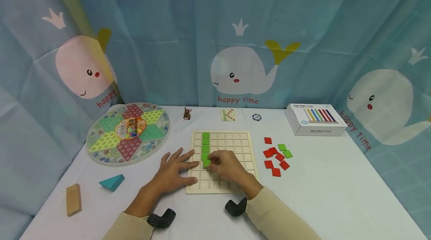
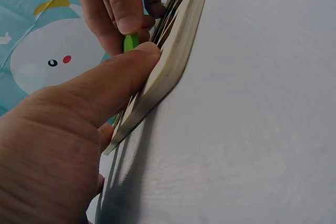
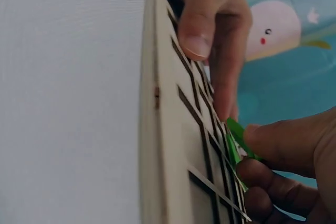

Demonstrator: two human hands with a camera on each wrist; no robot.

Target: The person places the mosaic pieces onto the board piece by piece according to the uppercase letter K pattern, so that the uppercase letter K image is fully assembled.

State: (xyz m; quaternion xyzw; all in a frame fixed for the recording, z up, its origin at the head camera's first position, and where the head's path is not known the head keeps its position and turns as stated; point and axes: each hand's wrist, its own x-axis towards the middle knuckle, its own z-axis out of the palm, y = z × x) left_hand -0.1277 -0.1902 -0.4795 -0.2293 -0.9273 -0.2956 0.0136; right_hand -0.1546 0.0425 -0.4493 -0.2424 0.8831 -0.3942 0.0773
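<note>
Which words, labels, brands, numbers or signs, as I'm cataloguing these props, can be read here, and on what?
"happy time": on the curtain, by the middle whale and the right whale
"happy": on the curtain, by the left whale
"Right Right Touch": on the white box, top and front
Too small or blurred: the chip number (perhaps "10"), the round board label, the box's finer print, marks on the wooden block.

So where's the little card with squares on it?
In the head view, the card lies behind the grid board, with the brown figurine on its left and the round chip on its right.
</note>
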